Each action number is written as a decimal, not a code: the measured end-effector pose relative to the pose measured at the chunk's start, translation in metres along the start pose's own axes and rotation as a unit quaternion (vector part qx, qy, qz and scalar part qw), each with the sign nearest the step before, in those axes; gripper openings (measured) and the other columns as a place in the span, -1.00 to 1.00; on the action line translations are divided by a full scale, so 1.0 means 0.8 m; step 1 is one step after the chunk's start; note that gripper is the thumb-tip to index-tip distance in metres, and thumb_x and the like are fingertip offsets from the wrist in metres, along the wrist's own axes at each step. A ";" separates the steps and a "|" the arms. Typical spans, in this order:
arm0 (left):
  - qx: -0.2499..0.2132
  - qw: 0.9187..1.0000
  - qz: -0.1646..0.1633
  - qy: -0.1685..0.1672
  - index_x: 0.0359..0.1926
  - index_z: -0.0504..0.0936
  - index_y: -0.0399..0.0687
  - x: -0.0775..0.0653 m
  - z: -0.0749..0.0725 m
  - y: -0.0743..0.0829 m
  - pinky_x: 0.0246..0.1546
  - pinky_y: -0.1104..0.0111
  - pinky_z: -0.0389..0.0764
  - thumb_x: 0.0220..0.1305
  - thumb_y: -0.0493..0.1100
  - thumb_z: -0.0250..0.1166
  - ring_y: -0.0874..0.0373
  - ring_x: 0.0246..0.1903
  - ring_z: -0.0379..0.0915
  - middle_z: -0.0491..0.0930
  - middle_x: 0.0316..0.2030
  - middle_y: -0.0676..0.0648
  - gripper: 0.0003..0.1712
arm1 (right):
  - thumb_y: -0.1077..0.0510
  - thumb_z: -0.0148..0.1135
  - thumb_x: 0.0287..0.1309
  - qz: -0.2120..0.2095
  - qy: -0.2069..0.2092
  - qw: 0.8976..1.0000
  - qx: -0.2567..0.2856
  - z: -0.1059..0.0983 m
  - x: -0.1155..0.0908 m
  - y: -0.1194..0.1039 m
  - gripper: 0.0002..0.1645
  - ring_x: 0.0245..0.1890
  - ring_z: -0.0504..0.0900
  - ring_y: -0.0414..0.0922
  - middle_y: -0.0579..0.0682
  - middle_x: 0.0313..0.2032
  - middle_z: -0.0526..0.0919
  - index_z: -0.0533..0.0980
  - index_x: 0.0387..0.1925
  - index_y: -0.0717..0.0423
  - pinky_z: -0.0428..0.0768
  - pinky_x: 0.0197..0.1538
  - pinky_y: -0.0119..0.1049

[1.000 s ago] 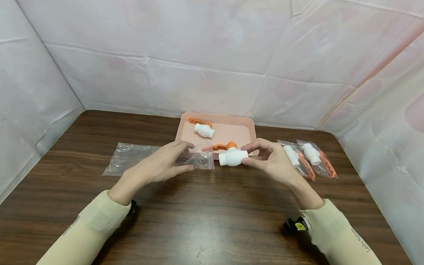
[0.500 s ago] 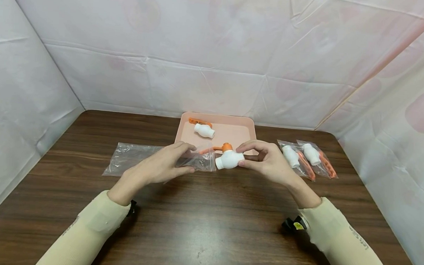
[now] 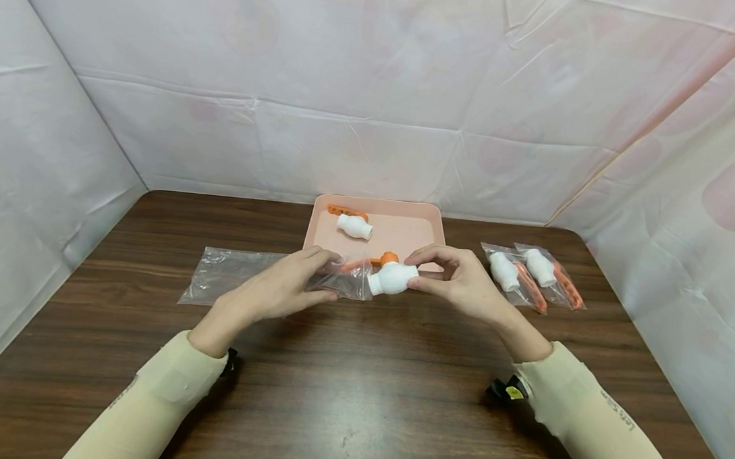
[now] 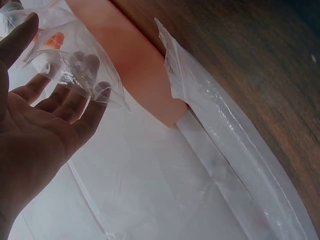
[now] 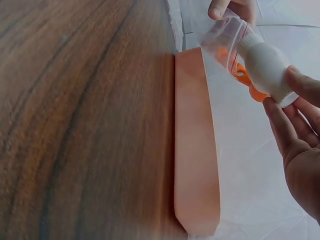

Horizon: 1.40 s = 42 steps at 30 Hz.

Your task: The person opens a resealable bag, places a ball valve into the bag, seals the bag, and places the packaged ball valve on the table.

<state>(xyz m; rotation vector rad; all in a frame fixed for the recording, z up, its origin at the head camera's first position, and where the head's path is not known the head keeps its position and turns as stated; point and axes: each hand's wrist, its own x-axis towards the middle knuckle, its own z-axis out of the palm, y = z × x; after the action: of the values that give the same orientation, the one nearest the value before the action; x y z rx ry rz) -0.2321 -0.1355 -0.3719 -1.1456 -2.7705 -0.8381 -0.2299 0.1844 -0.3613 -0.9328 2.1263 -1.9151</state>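
Note:
In the head view my right hand (image 3: pixel 463 280) pinches one end of a white ball valve (image 3: pixel 393 278) with an orange handle. The handle lies inside the mouth of a clear zip bag (image 3: pixel 226 272), and the valve's white ribbed end is at the bag's opening. My left hand (image 3: pixel 287 281) holds the bag near its mouth, with thumb and fingers on either side. Through the film in the left wrist view, fingertips (image 4: pixel 90 65) and a bit of orange show. The right wrist view shows the bag's red zip line beside the white valve body (image 5: pixel 267 70).
Behind the hands a pink tray (image 3: pixel 404 214) holds another valve (image 3: pixel 354 226) with an orange handle. Two bagged valves, one bag (image 3: pixel 506 271) beside the other (image 3: pixel 542 266), lie on the brown wooden table (image 3: pixel 350 391) at the right. White sheets (image 3: pixel 348 87) enclose the table.
My right hand has moved left with the valve, and its orange handle has slid further into the bag's mouth. My left hand has stayed nearly still.

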 end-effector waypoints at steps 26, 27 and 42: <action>-0.001 0.999 0.036 0.001 0.11 0.46 0.01 0.000 0.003 0.002 -0.12 0.35 0.46 0.11 0.01 0.45 0.28 -0.19 0.37 0.45 -0.14 0.16 -0.43 | 0.32 0.34 0.11 0.040 0.011 0.999 -0.024 0.005 0.000 0.012 -0.73 -0.20 0.63 0.03 0.19 -0.17 0.62 0.58 -0.11 0.25 0.62 -0.14 -0.23; -0.003 0.999 0.038 0.001 0.11 0.46 0.02 0.000 0.003 0.002 -0.12 0.36 0.46 0.12 0.01 0.44 0.28 -0.19 0.37 0.45 -0.13 0.17 -0.44 | 0.32 0.34 0.12 0.042 0.013 0.999 -0.025 0.006 0.000 0.012 -0.73 -0.21 0.63 0.01 0.19 -0.17 0.62 0.58 -0.10 0.26 0.61 -0.14 -0.23; -0.022 0.999 0.045 0.002 0.13 0.47 -0.02 0.001 0.006 0.001 -0.05 0.33 0.45 0.15 0.02 0.41 0.27 -0.15 0.40 0.50 -0.09 0.11 -0.44 | 0.35 0.35 0.09 0.041 0.035 0.999 0.007 0.015 0.000 0.010 -0.70 -0.12 0.62 0.13 0.22 -0.11 0.60 0.56 -0.11 0.32 0.60 -0.08 -0.19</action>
<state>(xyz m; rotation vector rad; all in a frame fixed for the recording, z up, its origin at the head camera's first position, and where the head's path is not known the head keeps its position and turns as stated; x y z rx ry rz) -0.2314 -0.1320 -0.3749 -1.2633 -2.6883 -0.8938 -0.2272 0.1741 -0.3709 -0.7744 2.1511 -1.9461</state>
